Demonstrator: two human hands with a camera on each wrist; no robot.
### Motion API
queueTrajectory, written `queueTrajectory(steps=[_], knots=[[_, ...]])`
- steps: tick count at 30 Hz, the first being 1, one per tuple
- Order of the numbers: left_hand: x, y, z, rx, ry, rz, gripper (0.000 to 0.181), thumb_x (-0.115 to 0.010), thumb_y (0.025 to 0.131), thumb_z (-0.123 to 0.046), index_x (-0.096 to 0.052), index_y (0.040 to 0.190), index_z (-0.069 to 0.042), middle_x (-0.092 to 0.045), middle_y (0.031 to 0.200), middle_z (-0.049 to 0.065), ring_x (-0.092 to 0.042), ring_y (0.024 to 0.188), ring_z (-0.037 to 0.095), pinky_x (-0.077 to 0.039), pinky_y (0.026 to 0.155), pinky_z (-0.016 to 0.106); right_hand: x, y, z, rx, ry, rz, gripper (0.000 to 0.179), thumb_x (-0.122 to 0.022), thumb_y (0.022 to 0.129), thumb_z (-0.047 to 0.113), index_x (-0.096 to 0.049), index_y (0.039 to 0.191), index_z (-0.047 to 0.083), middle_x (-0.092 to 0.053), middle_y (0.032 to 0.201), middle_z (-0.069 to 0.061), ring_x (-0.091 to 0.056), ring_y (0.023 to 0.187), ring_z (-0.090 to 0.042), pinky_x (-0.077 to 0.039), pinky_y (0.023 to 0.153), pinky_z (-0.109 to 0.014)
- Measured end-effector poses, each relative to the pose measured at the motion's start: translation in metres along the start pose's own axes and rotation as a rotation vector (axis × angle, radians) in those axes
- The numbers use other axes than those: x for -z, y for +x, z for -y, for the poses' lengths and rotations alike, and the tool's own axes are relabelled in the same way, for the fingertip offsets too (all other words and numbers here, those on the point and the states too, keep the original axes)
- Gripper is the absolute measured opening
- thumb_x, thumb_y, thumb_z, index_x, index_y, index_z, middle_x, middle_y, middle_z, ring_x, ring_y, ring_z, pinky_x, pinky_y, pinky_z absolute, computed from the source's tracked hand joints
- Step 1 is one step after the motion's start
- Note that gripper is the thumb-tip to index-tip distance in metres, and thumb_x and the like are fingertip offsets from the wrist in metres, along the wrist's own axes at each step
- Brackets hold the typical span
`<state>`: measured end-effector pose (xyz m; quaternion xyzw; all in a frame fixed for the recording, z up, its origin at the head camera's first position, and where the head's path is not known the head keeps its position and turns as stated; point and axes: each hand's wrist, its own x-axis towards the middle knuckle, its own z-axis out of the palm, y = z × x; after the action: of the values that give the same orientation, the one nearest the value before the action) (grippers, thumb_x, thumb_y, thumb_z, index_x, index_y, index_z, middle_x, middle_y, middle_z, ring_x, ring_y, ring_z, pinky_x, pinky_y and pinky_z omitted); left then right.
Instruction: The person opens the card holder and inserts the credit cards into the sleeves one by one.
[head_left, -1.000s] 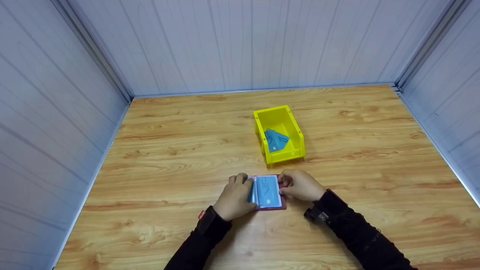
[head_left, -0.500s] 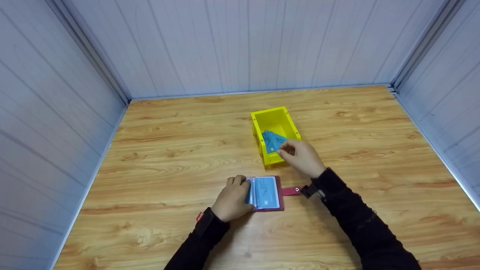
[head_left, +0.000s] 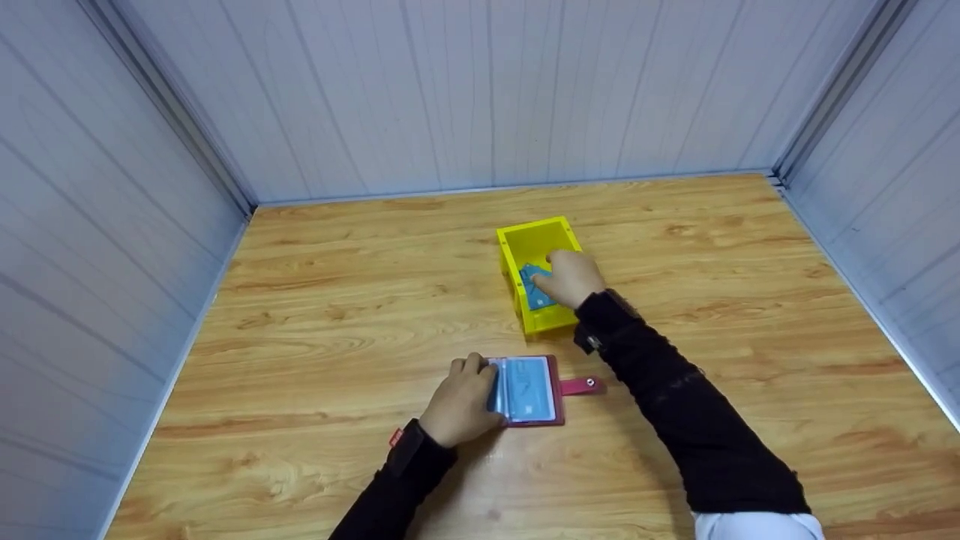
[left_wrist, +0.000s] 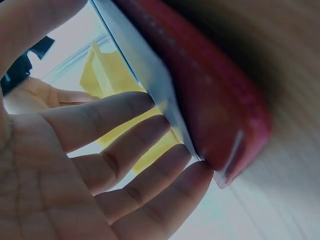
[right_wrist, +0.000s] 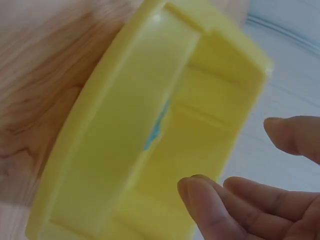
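A small red card holder (head_left: pixel 557 401) lies spread on the table, a blue card (head_left: pixel 529 386) showing in its clear sleeve. My left hand (head_left: pixel 460 405) grips its left side, thumb at the near edge and fingers at the far edge. In the left wrist view the fingertips press the clear sleeves beside the red cover (left_wrist: pixel 215 95). My right hand (head_left: pixel 574 276) reaches into the yellow bin (head_left: pixel 546 319), over blue cards (head_left: pixel 537 294) lying inside. The right wrist view has its thumb and fingers (right_wrist: pixel 210 205) apart with nothing between them; a blue card edge (right_wrist: pixel 156 131) shows in the bin.
The holder's snap strap (head_left: pixel 581 385) sticks out to the right on the wooden table (head_left: pixel 337 300). Pale panels (head_left: pixel 450 90) enclose the table at the back and both sides. The bin stands just beyond the holder.
My right hand has left the holder's right edge and moved away from me into the bin, uncovering the snap strap. My left hand keeps its hold on the holder.
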<state>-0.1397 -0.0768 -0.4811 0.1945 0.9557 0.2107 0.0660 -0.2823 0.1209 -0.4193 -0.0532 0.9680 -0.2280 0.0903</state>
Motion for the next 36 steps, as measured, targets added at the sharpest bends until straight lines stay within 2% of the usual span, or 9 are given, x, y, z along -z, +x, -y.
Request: queueTrajectory(steps=[2,4,6,8,13,19,27,31,36], knots=[[0.0,-0.001,0.0,-0.005,0.005,-0.003,0.075,-0.086,0.068,-0.029,-0.058,0.129,0.004,-0.052,0.121,0.015,-0.049,0.112,0.034,-0.05,0.093,0.045,-0.007,0.006,0.001,0.0,-0.054,0.011,0.04,-0.061,0.094,0.033,-0.065,0.11,-0.003,-0.065,0.093,-0.012,-0.057,0.08,-0.022,-0.052,0.077,-0.034],[0.0,-0.001,0.0,-0.01,0.011,-0.007,0.075,-0.086,0.068,-0.029,-0.058,0.129,0.004,-0.052,0.119,0.014,-0.049,0.111,0.033,-0.051,0.093,0.045,-0.013,0.011,0.003,-0.003,-0.1,0.029,0.031,-0.061,0.094,0.032,-0.063,0.088,0.001,-0.053,0.075,-0.005,-0.051,0.069,-0.019,-0.045,0.064,-0.03],[0.0,-0.002,0.0,-0.02,0.019,-0.014,0.074,-0.086,0.067,-0.029,-0.058,0.128,0.005,-0.052,0.117,0.013,-0.049,0.109,0.033,-0.051,0.091,0.044,-0.018,0.015,0.004,-0.005,-0.154,0.048,0.031,-0.06,0.094,0.03,-0.053,0.073,0.008,-0.042,0.067,-0.001,-0.047,0.063,-0.018,-0.037,0.057,-0.028],[-0.001,-0.002,0.001,-0.028,0.028,-0.022,0.073,-0.086,0.067,-0.028,-0.059,0.127,0.005,-0.052,0.115,0.013,-0.049,0.107,0.032,-0.052,0.089,0.044,-0.024,0.018,0.005,-0.013,-0.192,0.057,0.032,-0.058,0.094,0.027,-0.047,0.068,0.011,-0.042,0.067,-0.001,-0.047,0.064,-0.018,-0.036,0.057,-0.027],[-0.003,-0.002,0.001,-0.036,0.026,-0.024,0.074,-0.086,0.067,-0.029,-0.059,0.126,0.005,-0.052,0.113,0.013,-0.049,0.104,0.031,-0.052,0.087,0.044,-0.035,0.022,0.001,-0.034,-0.204,0.067,0.028,-0.053,0.095,0.021,-0.053,0.07,0.01,-0.051,0.074,-0.005,-0.052,0.073,-0.022,-0.04,0.065,-0.029],[-0.004,-0.003,0.002,-0.04,0.035,-0.032,0.075,-0.086,0.067,-0.029,-0.059,0.127,0.006,-0.052,0.112,0.012,-0.049,0.103,0.03,-0.052,0.088,0.043,-0.044,0.024,-0.005,-0.056,-0.153,0.059,0.021,-0.06,0.09,0.022,-0.063,0.079,0.005,-0.061,0.086,-0.01,-0.054,0.084,-0.025,-0.047,0.078,-0.035],[-0.003,-0.003,0.003,-0.043,0.028,-0.037,0.074,-0.086,0.067,-0.027,-0.058,0.127,0.005,-0.052,0.112,0.013,-0.049,0.104,0.031,-0.051,0.088,0.044,-0.045,0.026,-0.006,-0.074,-0.021,0.068,0.026,-0.055,0.094,0.018,-0.052,0.069,0.011,-0.052,0.078,-0.006,-0.051,0.079,-0.023,-0.038,0.069,-0.027],[-0.003,-0.002,0.003,-0.04,0.017,-0.031,0.074,-0.085,0.067,-0.027,-0.058,0.128,0.005,-0.052,0.114,0.013,-0.049,0.106,0.032,-0.051,0.091,0.044,-0.043,0.025,-0.007,-0.064,-0.002,0.047,0.028,-0.054,0.092,0.018,-0.047,0.066,0.013,-0.048,0.074,-0.004,-0.049,0.075,-0.021,-0.036,0.066,-0.026],[-0.004,-0.001,0.004,-0.038,0.017,-0.037,0.073,-0.086,0.067,-0.027,-0.059,0.127,0.005,-0.052,0.114,0.013,-0.049,0.106,0.031,-0.051,0.089,0.044,-0.043,0.026,-0.007,-0.036,-0.039,0.019,0.024,-0.057,0.09,0.018,-0.052,0.069,0.007,-0.056,0.082,-0.01,-0.054,0.086,-0.027,-0.044,0.078,-0.034]])
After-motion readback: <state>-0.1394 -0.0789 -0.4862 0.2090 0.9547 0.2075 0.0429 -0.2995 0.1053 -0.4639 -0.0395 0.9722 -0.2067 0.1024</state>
